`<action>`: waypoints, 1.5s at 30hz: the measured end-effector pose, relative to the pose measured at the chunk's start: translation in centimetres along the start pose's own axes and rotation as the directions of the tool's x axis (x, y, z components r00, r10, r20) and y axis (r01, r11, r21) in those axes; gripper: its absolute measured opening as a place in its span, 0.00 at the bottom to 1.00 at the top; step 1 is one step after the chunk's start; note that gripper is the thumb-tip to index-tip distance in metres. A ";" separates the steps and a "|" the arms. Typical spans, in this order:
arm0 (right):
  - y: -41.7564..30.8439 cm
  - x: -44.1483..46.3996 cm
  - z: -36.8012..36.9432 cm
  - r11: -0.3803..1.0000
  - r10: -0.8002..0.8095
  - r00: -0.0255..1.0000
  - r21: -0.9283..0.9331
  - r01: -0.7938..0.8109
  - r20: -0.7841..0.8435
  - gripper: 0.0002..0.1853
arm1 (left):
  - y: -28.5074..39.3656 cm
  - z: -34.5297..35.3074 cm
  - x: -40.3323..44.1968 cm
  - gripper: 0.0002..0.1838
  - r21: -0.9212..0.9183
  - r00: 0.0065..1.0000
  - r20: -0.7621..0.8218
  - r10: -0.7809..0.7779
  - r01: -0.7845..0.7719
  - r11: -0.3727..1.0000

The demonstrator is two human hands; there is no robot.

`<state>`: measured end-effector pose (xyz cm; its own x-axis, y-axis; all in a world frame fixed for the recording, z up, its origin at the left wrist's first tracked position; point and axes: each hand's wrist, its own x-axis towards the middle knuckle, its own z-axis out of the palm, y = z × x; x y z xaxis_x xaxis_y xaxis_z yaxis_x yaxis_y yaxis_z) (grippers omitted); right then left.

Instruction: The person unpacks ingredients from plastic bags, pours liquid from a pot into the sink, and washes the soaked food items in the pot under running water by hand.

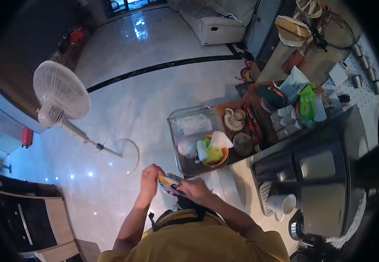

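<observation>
In front of my body, a small packet (169, 182) with yellow, white and dark printing is held between both hands. My left hand (149, 180) is closed, its fingers pinching the packet's left end. My right hand (195, 191) grips the other end, with its fingers partly hidden behind the packet. What is inside cannot be made out. Just beyond my right hand stands a clear-walled tray (181, 165). In it are an orange bowl (217, 163) with green and white wrapping and a clear plastic bag (187, 147).
A coffee machine (322, 201) with a white mug (282, 204) stands on the right counter. Behind the tray are a glass cup (239, 115), a round dark lid (243, 144) and a green packet (307, 105). A standing fan (61, 89) is on the floor to the left.
</observation>
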<state>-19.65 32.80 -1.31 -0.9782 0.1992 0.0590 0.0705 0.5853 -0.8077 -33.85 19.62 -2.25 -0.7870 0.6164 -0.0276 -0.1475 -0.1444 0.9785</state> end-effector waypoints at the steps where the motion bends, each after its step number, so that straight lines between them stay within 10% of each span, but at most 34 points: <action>1: 0.8 0.8 0.3 0.999 0.050 0.998 -0.003 -0.050 -0.027 0.12 | -1.0 -1.4 2.6 0.26 -0.048 0.997 0.076 -0.012 0.016 0.999; 5: 2.2 4.3 -3.0 1.000 0.019 0.998 0.008 -0.018 -0.063 0.11 | -7.5 -1.0 10.3 0.18 -0.081 0.972 -0.064 -0.226 0.221 0.972; 8: 2.8 5.8 -3.9 0.998 0.040 0.996 -0.037 -0.043 -0.075 0.11 | -20.8 -3.5 13.1 0.33 -0.034 0.771 0.028 -0.636 0.636 0.771; 9: 3.0 6.0 -4.6 0.996 0.076 0.993 -0.034 -0.080 -0.088 0.11 | -31.3 -5.9 14.4 0.37 0.377 0.822 0.155 -0.549 0.464 0.801; 14: 4.7 6.0 -7.6 0.952 0.283 0.911 -0.031 -0.306 -0.301 0.12 | -22.2 1.1 16.5 0.33 0.718 0.868 -0.003 -0.496 0.347 0.603; 17: 4.1 5.0 -5.9 0.842 0.507 0.804 -0.023 -0.539 -0.309 0.12 | -25.4 1.3 16.1 0.26 0.595 0.870 0.350 -0.349 0.081 0.800; 21: 2.7 4.5 -4.4 0.754 0.524 0.776 -0.233 -0.614 -0.351 0.10 | -24.7 3.2 17.2 0.21 0.671 0.840 0.148 -0.522 0.303 0.677; 25: 1.4 4.9 -5.2 0.639 0.648 0.461 0.104 -0.762 -0.606 0.14 | -20.2 2.0 19.5 0.18 0.346 0.711 0.162 -0.684 0.609 0.714; 28: 2.1 3.4 -4.3 0.564 0.666 0.344 0.145 -0.813 -0.661 0.14 | -19.6 1.8 19.7 0.24 0.567 0.858 0.116 -0.500 0.356 0.743; 30: 1.5 3.4 -3.9 0.590 0.646 0.305 0.203 -0.782 -0.700 0.14 | -18.1 1.4 19.6 0.31 0.728 0.960 0.268 0.079 -0.256 0.636; 36: -0.1 4.0 -5.3 0.537 0.594 0.283 0.110 -0.836 -0.753 0.11 | -15.6 5.7 20.7 0.39 0.426 0.549 0.831 0.088 -0.730 0.534; 39: -0.1 3.1 -4.9 0.508 0.596 0.266 0.099 -0.856 -0.758 0.09 | -15.6 7.7 22.3 0.35 0.578 0.524 0.816 -0.244 -0.759 0.301; 41: -0.3 2.7 -5.0 0.474 0.567 0.269 0.041 -0.879 -0.779 0.08 | -24.1 7.5 24.7 0.28 0.659 0.661 0.745 0.090 -0.750 0.052; 45: 0.3 1.4 -3.8 0.588 0.412 0.312 -0.011 -0.809 -0.856 0.11 | -19.8 4.7 32.6 0.37 0.602 0.600 0.791 -0.116 -0.734 0.315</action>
<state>-20.20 36.27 0.75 -0.1084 0.9763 0.1874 0.8351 0.1917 -0.5156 -53.78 46.20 -21.60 0.0189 0.9993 0.0323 0.8916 -0.0315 0.4517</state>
